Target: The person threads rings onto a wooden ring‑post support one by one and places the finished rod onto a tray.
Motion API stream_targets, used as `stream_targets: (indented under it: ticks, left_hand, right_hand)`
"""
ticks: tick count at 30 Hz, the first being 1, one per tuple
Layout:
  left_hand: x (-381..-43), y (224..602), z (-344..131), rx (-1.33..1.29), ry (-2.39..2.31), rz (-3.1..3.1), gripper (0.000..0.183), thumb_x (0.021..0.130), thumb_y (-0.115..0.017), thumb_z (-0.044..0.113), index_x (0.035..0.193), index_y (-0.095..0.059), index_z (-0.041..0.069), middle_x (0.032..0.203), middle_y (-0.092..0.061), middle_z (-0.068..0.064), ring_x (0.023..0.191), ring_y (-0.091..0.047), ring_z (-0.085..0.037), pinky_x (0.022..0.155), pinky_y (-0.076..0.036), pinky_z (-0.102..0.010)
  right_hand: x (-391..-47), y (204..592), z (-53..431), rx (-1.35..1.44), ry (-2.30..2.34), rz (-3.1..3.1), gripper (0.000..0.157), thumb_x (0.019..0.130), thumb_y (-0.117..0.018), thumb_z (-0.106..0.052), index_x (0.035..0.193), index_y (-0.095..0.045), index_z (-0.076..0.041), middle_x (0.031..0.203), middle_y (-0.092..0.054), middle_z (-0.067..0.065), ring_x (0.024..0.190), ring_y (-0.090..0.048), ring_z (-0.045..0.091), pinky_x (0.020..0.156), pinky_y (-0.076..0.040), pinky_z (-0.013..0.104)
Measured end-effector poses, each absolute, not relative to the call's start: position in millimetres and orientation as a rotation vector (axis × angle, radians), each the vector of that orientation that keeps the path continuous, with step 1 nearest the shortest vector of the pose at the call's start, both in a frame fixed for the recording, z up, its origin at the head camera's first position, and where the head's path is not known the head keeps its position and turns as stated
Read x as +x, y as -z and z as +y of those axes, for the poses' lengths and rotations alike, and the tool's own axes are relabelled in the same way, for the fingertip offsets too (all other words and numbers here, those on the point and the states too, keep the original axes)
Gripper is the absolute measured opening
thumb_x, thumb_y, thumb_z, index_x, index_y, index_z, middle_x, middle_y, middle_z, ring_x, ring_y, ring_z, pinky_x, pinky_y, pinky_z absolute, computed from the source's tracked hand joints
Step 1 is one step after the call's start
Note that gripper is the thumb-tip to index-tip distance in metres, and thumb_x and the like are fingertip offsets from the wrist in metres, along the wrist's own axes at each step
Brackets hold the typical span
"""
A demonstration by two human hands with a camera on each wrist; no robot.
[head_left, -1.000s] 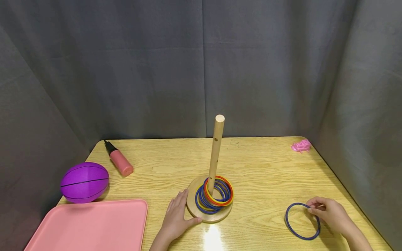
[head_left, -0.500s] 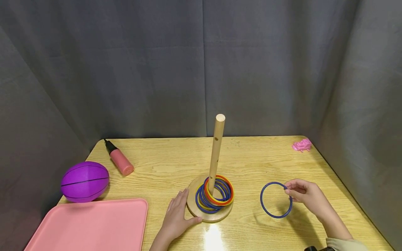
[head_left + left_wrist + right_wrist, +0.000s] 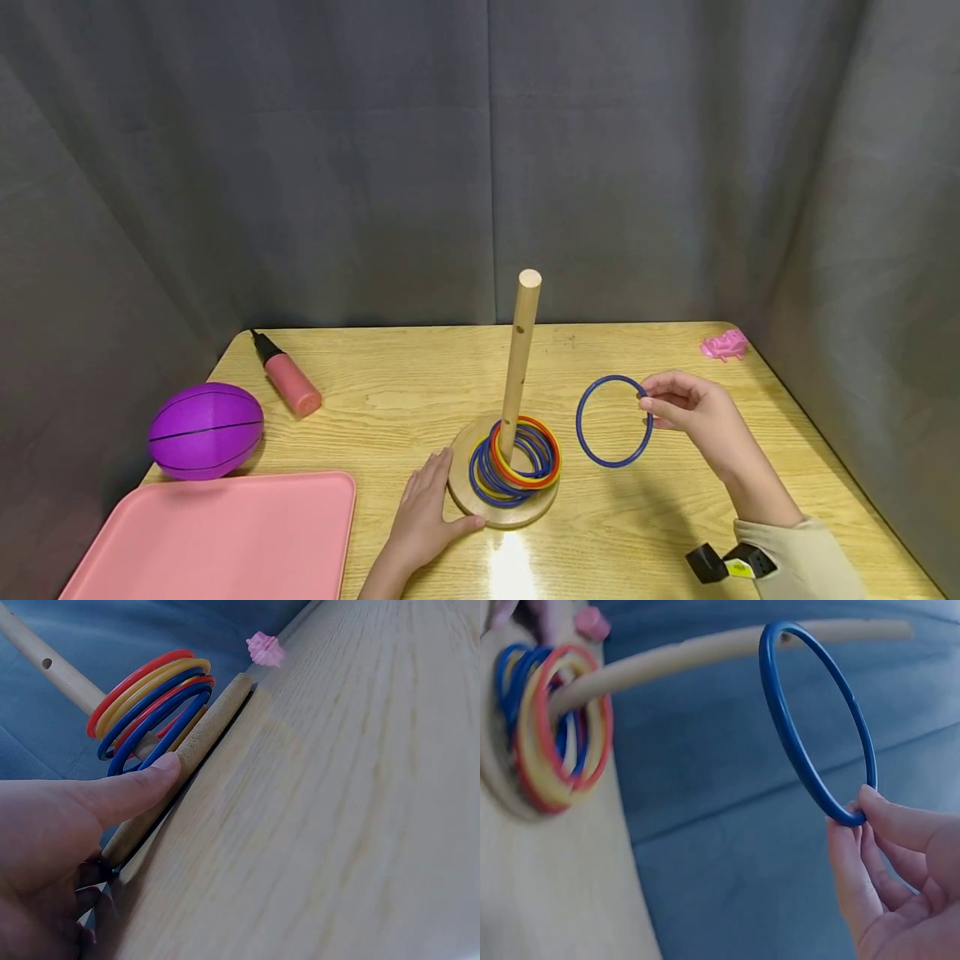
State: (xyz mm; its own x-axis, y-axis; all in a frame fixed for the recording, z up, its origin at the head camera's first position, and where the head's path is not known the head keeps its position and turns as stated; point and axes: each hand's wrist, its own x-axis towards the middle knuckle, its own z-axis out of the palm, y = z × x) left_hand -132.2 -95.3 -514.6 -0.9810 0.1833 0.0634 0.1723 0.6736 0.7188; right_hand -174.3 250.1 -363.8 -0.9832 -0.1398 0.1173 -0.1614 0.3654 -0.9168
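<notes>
My right hand (image 3: 697,412) pinches a thin blue ring (image 3: 580,425) between thumb and fingertips, raised over the table to the right of the wooden peg (image 3: 519,354). In the right wrist view the blue ring (image 3: 779,720) overlaps the peg's upper part. The peg stands upright on a round wooden base (image 3: 517,518), with several blue, yellow and red rings (image 3: 557,458) heaped around its foot. My left hand (image 3: 420,523) rests at the base's left and front edge, fingers extended and thumb apart. In the left wrist view the thumb (image 3: 142,791) touches the base's rim (image 3: 214,716).
A pink tray (image 3: 217,542) lies at front left, with a purple rugby-shaped ball (image 3: 206,432) behind it. Farther back is a red hand pump (image 3: 291,383) with a black nozzle. A small pink toy (image 3: 724,344) sits at the far right corner. Grey curtains (image 3: 390,167) surround the table.
My right hand has lifted the blue ring and carried it left and farther back, toward the peg. The left hand stays at the base.
</notes>
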Motion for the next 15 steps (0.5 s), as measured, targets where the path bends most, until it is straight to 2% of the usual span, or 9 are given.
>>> stream_targets:
  ticks: [4, 7, 10, 15]
  left_hand:
    - [-132.8, 515.4, -95.3, 0.306, -1.217, 2.873, 0.107, 0.072, -0.081, 0.046, 0.152, -0.025, 0.000, 0.156, -0.030, -0.023, 0.146, -0.024, -0.042, 0.120, -0.016, -0.060]
    - [-133.2, 515.9, -95.3, 0.303, -1.210, 2.876, 0.107, 0.072, -0.081, 0.046, 0.152, -0.025, 0.001, 0.156, -0.030, -0.023, 0.146, -0.024, -0.042, 0.120, -0.017, -0.060]
    - [-133.3, 516.4, -95.4, 0.302, -1.212, 2.874, 0.107, 0.072, -0.081, 0.046, 0.152, -0.025, 0.001, 0.156, -0.030, -0.023, 0.146, -0.024, -0.042, 0.120, -0.016, -0.060]
    - [-133.7, 516.8, -95.3, 0.306, -1.212, 2.868, 0.108, 0.072, -0.081, 0.046, 0.152, -0.024, 0.002, 0.156, -0.030, -0.023, 0.146, -0.024, -0.042, 0.120, -0.015, -0.060]
  right_hand:
    - [-179.0, 349.9, 236.6, 0.319, -1.851, -2.471, 0.011, 0.090, -0.068, -0.010, 0.101, -0.067, -0.009, 0.086, -0.067, -0.014, 0.079, -0.066, 0.001, 0.071, -0.060, 0.020]
    - [-181.6, 340.0, 227.3, 0.366, -1.973, -2.353, 0.015, 0.089, -0.067, -0.005, 0.096, -0.068, -0.018, 0.086, -0.068, -0.011, 0.078, -0.066, 0.003, 0.070, -0.060, 0.020]
    - [-183.3, 330.7, 218.8, 0.404, -2.090, -2.250, 0.020, 0.090, -0.065, -0.001, 0.095, -0.069, -0.020, 0.086, -0.068, -0.010, 0.078, -0.066, 0.003, 0.070, -0.060, 0.021]
    - [-185.5, 315.5, 205.7, 0.434, -2.202, -2.172, 0.019, 0.090, -0.064, 0.000, 0.096, -0.069, -0.018, 0.087, -0.069, -0.008, 0.079, -0.065, 0.005, 0.072, -0.060, 0.022]
